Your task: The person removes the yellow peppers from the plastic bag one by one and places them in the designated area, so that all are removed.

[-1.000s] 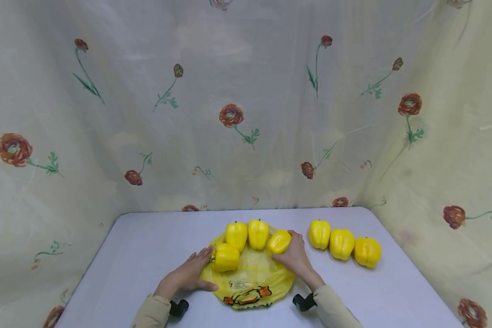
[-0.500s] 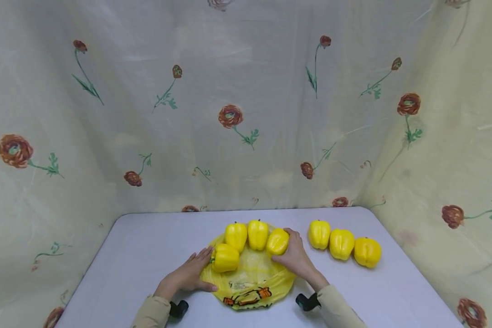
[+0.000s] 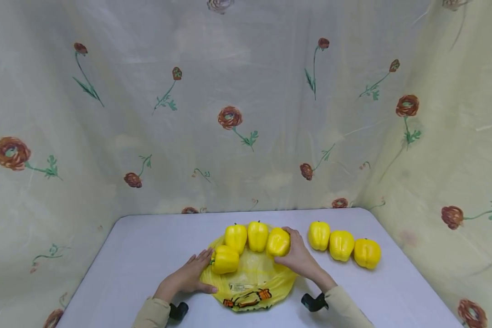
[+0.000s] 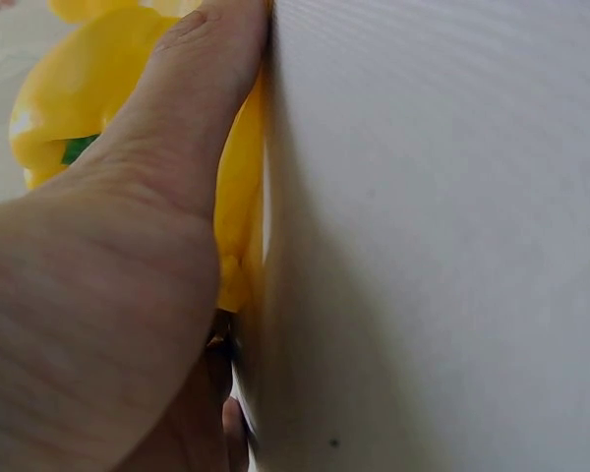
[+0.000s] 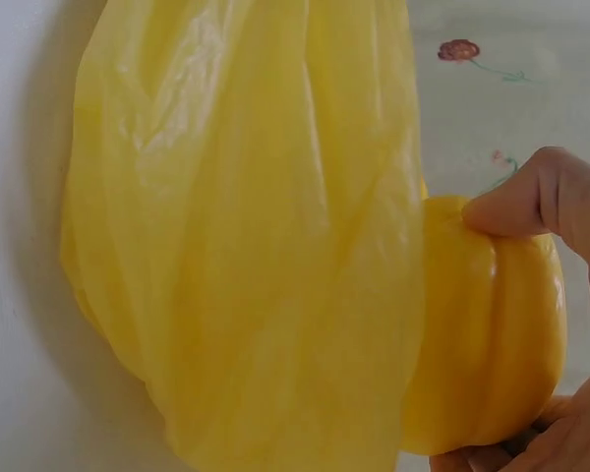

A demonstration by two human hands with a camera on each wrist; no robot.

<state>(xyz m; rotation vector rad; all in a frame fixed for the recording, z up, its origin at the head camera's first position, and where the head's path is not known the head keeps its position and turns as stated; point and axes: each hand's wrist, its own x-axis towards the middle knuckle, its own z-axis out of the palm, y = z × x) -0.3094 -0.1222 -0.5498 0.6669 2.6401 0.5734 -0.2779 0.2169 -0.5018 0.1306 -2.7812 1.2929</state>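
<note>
On the worktop (image 3: pixel 151 243) sits the yellow bag (image 3: pixel 257 275); at its nine o'clock the left hand (image 3: pixel 188 275) lies straight-fingered, probably steadying it. At two o'clock the right hand (image 3: pixel 299 256) grips a yellow pepper (image 3: pixel 278 242), seemingly against rolling.

Beige sleeves (image 3: pixel 347 308) are worn with a stubby, tubular black wrist camera (image 3: pixel 179 311) on either side.

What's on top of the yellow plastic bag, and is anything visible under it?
Four yellow peppers sit on top of the yellow plastic bag, the rightmost one held by the right hand. The table shows around it; anything underneath is covered.
</note>
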